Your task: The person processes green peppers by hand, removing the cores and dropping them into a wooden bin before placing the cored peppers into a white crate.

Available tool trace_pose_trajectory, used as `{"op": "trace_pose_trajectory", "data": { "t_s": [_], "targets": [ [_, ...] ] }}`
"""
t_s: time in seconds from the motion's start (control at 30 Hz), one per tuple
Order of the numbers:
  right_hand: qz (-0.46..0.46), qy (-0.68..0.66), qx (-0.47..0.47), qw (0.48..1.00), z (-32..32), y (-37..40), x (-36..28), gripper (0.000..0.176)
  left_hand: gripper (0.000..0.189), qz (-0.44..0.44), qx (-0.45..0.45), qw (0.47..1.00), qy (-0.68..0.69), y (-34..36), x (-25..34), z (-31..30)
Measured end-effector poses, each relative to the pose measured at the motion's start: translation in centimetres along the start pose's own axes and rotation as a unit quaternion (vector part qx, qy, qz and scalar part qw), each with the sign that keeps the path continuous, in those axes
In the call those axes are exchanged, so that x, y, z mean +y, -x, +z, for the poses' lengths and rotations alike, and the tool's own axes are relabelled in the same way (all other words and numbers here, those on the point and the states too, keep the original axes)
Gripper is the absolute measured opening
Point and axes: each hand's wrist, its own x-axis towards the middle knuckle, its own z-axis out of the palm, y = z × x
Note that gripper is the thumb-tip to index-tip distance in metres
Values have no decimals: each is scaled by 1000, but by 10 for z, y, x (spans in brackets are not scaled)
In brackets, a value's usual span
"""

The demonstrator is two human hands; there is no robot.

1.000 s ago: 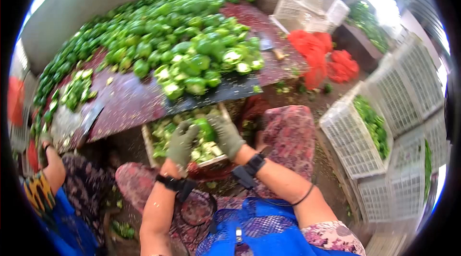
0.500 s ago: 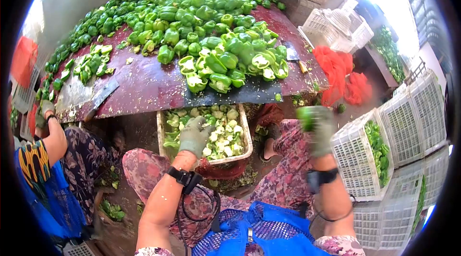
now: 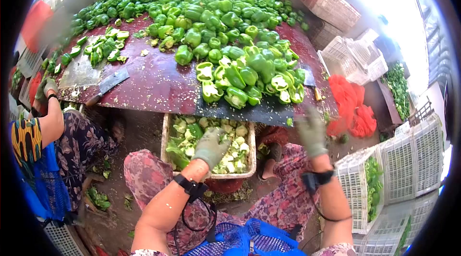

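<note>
My left hand point(image 3: 211, 146), in a grey-green glove, is over a white crate point(image 3: 252, 162) of pale pepper cores point(image 3: 238, 141). Its fingers are curled together and their tips are hidden, so what they hold does not show. A green pepper point(image 3: 194, 131) lies in the crate beside it. My right hand point(image 3: 311, 133), gloved too, is smeared by motion near the table's front edge; no pepper shows in it. Cut green peppers point(image 3: 235, 77) are heaped on a dark sheet point(image 3: 218, 108) before me.
Whole peppers point(image 3: 192, 13) cover the back of the red table point(image 3: 158, 88). A cleaver point(image 3: 114, 80) lies at left, near another person's gloved hands point(image 3: 48, 87). At right are red netting point(image 3: 345, 102) and a white basket point(image 3: 350, 184) holding green peppers.
The green piece in my right hand no longer shows there. That hand has moved a little left toward the table edge. My left hand stays over the crate; the whole view has shifted slightly.
</note>
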Motion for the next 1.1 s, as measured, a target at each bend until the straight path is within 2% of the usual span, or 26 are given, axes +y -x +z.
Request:
{"op": "trace_pose_trajectory", "data": {
  "t_s": [0.03,0.1,0.17,0.23,0.3,0.33,0.37,0.43,0.5,0.57,0.63,0.67,0.7,0.77,0.83,0.9,0.93,0.97,1.03,1.07,1.1],
  "targets": [
    [-38,55,-80,995,36,-9,-18,42,47,5,3,1000,-6,-2,-3,3],
    [-29,34,-146,988,102,-27,-39,48,44,23,28,999,14,-6,-9,6],
    [-28,119,-126,985,166,-43,-28,53,43,23,49,998,14,-9,-10,4],
    [-50,148,-107,982,195,-53,-19,53,43,16,62,998,12,-12,-7,0],
    [-46,204,-124,970,202,-60,-20,50,43,18,63,998,19,-14,-2,-5],
    [-43,193,-136,971,196,-62,-27,47,43,23,67,997,27,-17,-2,-5],
    [-65,162,-92,980,196,-57,-23,45,44,28,69,997,36,-18,-1,-4],
    [-29,101,-79,991,191,-44,-21,45,46,59,100,992,40,-21,-1,0],
    [70,-6,-90,994,189,-27,-23,45,49,85,122,989,23,-25,-1,5],
    [166,-156,-107,968,185,-5,-38,43,54,99,133,986,-15,-28,-2,11],
    [174,-226,-97,954,196,20,-40,44,63,90,110,989,-48,-29,-2,10],
    [170,-209,-89,959,188,24,-58,45,64,82,102,988,-79,-27,-1,9],
    [226,-258,-94,934,178,29,-74,43,65,76,93,987,-110,-24,0,10],
    [165,-177,-81,967,168,36,-88,41,65,103,118,978,-137,-23,-7,16],
    [157,-150,-77,973,158,39,-98,45,65,106,112,980,-128,-20,-11,20],
    [83,-64,-70,992,156,41,-93,48,66,146,156,976,-50,-19,-17,23],
    [33,-44,-43,998,156,42,-92,39,65,130,160,979,-1,-21,-18,23],
    [32,-63,-56,996,151,41,-96,39,64,113,163,979,47,-25,-21,23],
    [30,-100,-85,991,139,39,-102,39,60,74,85,958,264,-31,-24,21],
    [18,-116,-78,990,140,37,-94,32,61,57,47,921,383,-29,-24,21],
    [156,-327,-89,928,147,34,-83,28,61,40,8,868,495,-27,-23,20]
  ]
}}
